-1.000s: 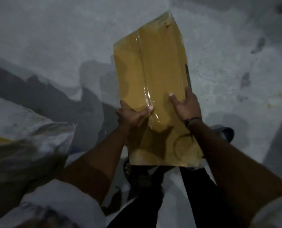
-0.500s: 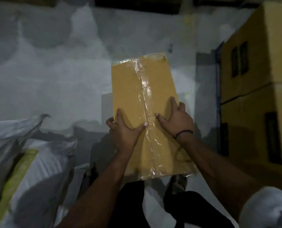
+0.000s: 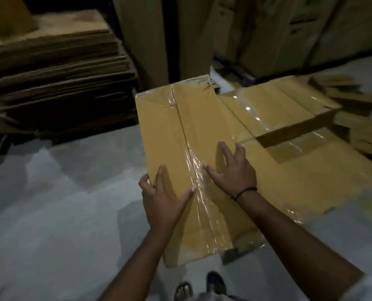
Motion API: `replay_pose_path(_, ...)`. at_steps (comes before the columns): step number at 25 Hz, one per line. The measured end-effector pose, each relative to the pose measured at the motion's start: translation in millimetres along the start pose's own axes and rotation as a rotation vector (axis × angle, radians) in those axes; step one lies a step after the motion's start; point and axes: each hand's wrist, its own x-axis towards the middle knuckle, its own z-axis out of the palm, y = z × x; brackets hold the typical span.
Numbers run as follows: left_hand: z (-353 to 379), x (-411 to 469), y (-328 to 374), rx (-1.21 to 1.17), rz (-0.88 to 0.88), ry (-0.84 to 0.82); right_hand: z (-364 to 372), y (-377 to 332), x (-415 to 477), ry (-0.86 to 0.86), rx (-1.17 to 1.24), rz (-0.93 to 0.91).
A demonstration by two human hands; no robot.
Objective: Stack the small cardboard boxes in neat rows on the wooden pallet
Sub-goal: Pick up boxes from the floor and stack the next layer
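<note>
Now box (image 3: 180, 131) has reached stacked boxes (image 3: 293, 177)

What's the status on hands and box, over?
Left hand and right hand grip the cardboard box by its sides. Taped boxes lie close at its right. Flattened cardboard stack at left, apart.
</note>
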Motion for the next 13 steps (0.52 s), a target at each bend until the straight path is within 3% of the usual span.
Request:
replay_pose_path(8,42.8,-23.5,109.7,-0.016,0.321,-0.264,-78.1,104.0,-61.5,0.240,-0.062,0.359)
replay_pose_path(13,108.9,-37.1,174.3,0.050,0.281,-0.603,-116.3,192.4,-93.1,0.227,-0.073,0.480)
